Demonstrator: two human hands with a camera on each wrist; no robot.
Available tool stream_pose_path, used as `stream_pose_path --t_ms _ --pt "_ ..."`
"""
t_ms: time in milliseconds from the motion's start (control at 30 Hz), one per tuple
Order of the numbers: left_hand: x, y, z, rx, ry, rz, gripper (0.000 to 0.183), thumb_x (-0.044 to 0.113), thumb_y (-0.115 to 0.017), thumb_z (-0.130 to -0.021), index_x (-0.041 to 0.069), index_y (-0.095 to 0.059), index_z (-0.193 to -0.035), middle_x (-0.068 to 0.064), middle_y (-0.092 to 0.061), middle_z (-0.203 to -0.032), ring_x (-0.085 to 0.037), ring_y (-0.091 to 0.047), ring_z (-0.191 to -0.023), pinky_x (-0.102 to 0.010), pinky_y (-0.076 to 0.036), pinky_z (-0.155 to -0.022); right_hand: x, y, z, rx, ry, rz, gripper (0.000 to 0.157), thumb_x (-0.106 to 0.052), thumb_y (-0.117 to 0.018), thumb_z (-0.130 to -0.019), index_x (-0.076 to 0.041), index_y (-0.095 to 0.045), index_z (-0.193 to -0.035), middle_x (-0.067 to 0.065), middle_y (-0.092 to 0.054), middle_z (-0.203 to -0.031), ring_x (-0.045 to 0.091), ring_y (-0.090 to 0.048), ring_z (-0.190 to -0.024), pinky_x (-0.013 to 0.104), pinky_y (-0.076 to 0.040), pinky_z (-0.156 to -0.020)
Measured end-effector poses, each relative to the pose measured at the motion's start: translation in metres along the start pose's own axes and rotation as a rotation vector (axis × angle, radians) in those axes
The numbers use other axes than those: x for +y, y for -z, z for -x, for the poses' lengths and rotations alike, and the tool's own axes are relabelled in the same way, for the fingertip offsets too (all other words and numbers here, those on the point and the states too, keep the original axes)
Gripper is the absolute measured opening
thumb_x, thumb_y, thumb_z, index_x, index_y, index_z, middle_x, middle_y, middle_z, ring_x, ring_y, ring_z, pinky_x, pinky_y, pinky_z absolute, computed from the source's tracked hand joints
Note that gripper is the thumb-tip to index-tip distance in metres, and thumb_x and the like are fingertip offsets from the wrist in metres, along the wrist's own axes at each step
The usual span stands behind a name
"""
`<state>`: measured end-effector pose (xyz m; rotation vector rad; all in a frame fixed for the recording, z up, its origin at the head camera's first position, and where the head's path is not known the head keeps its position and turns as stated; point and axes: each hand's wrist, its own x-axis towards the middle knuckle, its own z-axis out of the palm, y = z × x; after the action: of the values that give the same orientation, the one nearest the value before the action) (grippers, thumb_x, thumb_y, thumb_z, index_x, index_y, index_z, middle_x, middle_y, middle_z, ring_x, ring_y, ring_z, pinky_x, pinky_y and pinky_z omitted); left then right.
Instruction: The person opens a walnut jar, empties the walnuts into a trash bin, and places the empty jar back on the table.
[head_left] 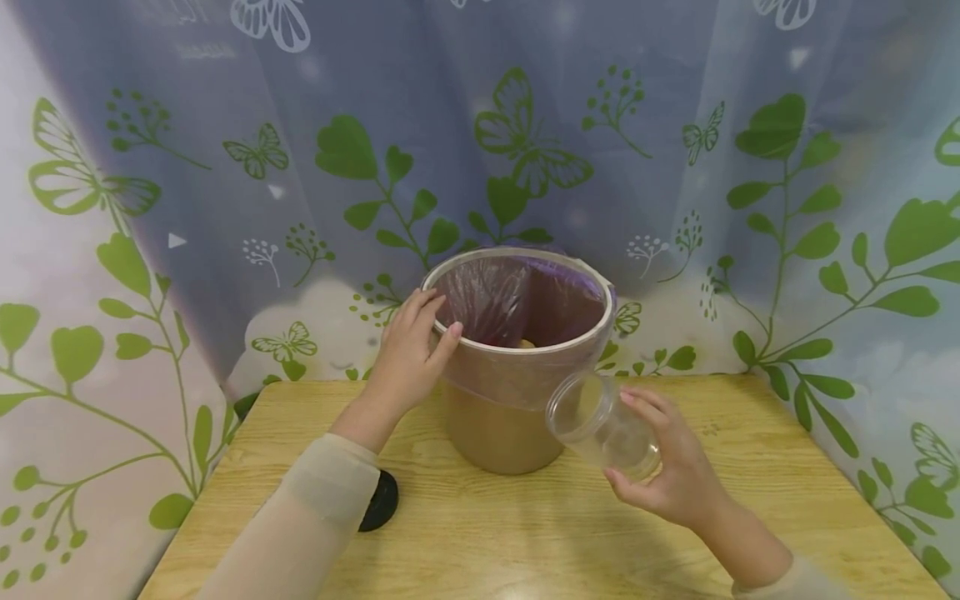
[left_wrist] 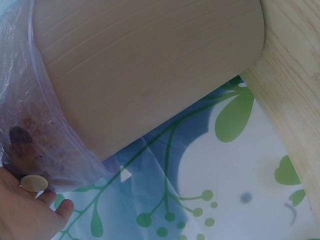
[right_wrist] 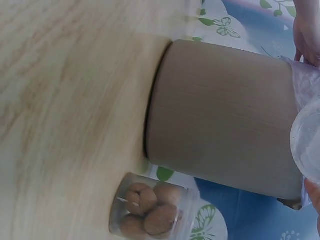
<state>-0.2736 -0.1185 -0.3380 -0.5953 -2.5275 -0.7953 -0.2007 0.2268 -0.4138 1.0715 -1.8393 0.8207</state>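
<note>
A light-brown bin (head_left: pixel 504 429) stands on the table, lined with a translucent purple bag (head_left: pixel 487 300) held by a white rim ring (head_left: pixel 517 350). My left hand (head_left: pixel 405 350) rests on the ring's left side, its fingertips just over the edge and thumb on the front. In my right hand (head_left: pixel 675 475) I hold a clear plastic jar (head_left: pixel 600 425) between thumb and fingers. It is tilted, its open mouth toward the bin's front right, and looks empty. Inside the bin, a small tan piece (head_left: pixel 527 343) shows; the rest of its inside is hidden.
On the table (head_left: pixel 480 542), a round black lid (head_left: pixel 381 502) lies by my left sleeve. In the right wrist view, another clear jar (right_wrist: pixel 182 216) with several brown, walnut-like pieces (right_wrist: pixel 160 220) stands beside the bin. A patterned curtain (head_left: pixel 420 108) hangs behind the table.
</note>
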Motion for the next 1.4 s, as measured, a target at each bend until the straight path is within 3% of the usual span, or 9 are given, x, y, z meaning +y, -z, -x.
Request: stream_pose_path --t_ms 367,733,1100,1400 --pt "-0.001 -0.001 0.001 0.006 -0.001 0.003 0.075 0.059 -0.028 -0.105 0.002 -0.037 -0.152 -0.013 -0.028 -0.160 -0.031 -0.013 -0.152 -0.060 -0.014 -0.118 -0.002 -0.012 0.004 -0.025 0.049 -0.085 0.074 -0.035 -0.074 -0.083 0.019 -0.048 -0.125 0.032 -0.053 -0.122 0.029 -0.050 -0.124 0.027 -0.035 -0.112" --pt "0.000 0.000 0.000 0.015 -0.002 0.000 0.074 0.059 -0.028 -0.105 0.002 -0.038 -0.152 -0.014 -0.029 -0.160 -0.030 -0.014 -0.152 -0.059 -0.015 -0.118 0.002 -0.024 0.026 -0.075 -0.031 -0.086 0.079 -0.051 -0.068 -0.089 0.013 -0.050 -0.131 0.023 -0.053 -0.131 0.019 -0.048 -0.129 0.023 -0.033 -0.112" --pt "0.001 -0.001 0.000 0.006 -0.009 -0.006 0.074 0.058 -0.028 -0.106 0.001 -0.038 -0.152 -0.014 -0.028 -0.160 -0.031 -0.013 -0.152 -0.060 -0.014 -0.118 -0.003 -0.031 0.032 -0.165 -0.106 -0.139 0.079 -0.045 -0.075 -0.085 0.007 -0.049 -0.139 0.017 -0.052 -0.136 0.021 -0.049 -0.129 0.022 -0.034 -0.110" --pt "0.000 -0.002 -0.001 0.015 -0.013 -0.004 0.075 0.059 -0.029 -0.105 0.001 -0.038 -0.152 -0.013 -0.028 -0.160 -0.031 -0.014 -0.152 -0.061 -0.015 -0.117 -0.002 -0.039 0.034 -0.212 -0.092 -0.151 0.077 -0.043 -0.077 -0.085 0.005 -0.049 -0.139 0.015 -0.054 -0.136 0.023 -0.050 -0.128 0.024 -0.032 -0.112"
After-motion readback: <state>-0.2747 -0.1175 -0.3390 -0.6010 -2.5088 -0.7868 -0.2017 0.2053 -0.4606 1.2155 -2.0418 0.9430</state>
